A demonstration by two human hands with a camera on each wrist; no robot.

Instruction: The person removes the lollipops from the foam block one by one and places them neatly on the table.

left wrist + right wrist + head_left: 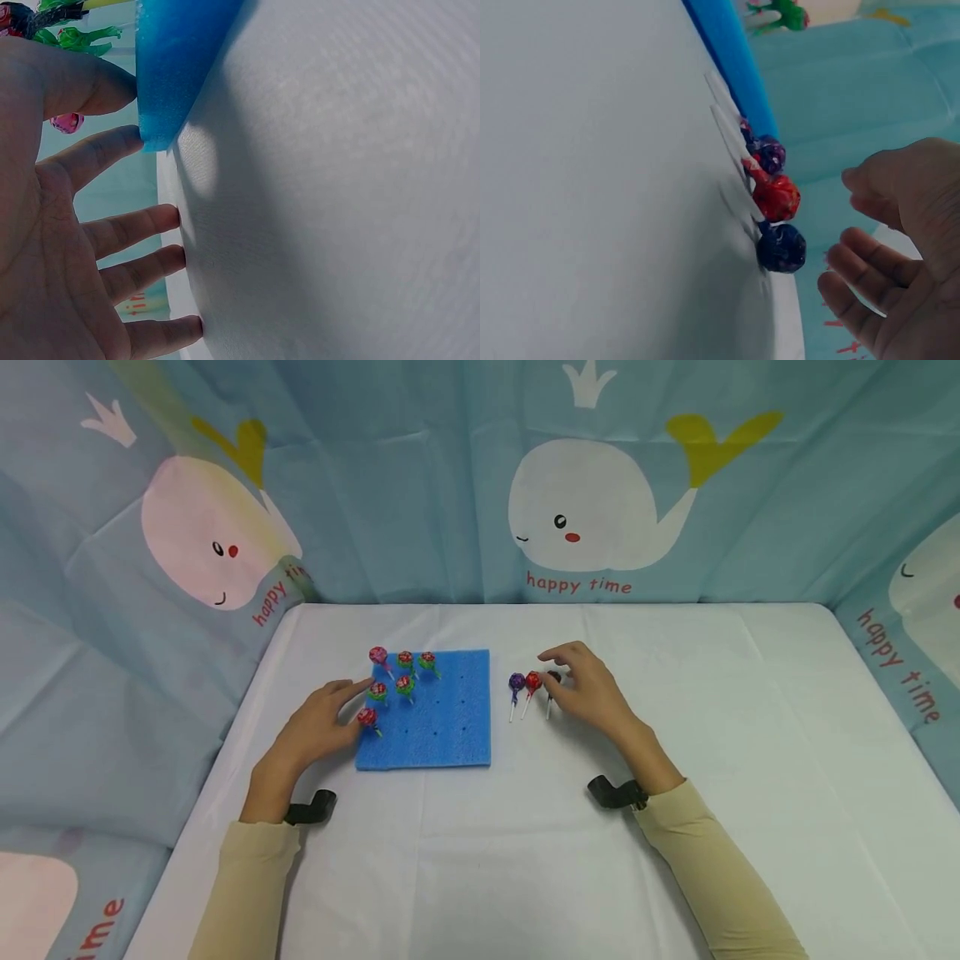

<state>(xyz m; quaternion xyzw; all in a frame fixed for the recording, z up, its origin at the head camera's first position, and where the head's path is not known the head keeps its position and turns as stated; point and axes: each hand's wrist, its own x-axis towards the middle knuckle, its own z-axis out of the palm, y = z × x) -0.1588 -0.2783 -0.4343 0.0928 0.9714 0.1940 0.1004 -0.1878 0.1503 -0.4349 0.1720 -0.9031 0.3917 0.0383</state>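
A blue foam board (450, 750) dotted with small holes lies on the table. Several wrapped lollipops stand in its left and upper part, including a pink one (378, 656) at the back corner and a red one (367, 717) lower on the left side. My left hand (318, 725) touches the board's left edge with thumb and index finger, the other fingers spread onto the table. Right of the board lie a purple lollipop (517, 682), a red lollipop (777, 198) and a dark blue lollipop (781, 248). Above the dark blue one hovers my right hand (596, 693), fingers loosely bent, holding nothing.
White cloth covers the table (480, 860). A light blue curtain (420, 510) printed with whales hangs behind and on both sides. Each wrist wears a black camera mount, one on the left (315, 807) and one on the right (615, 792).
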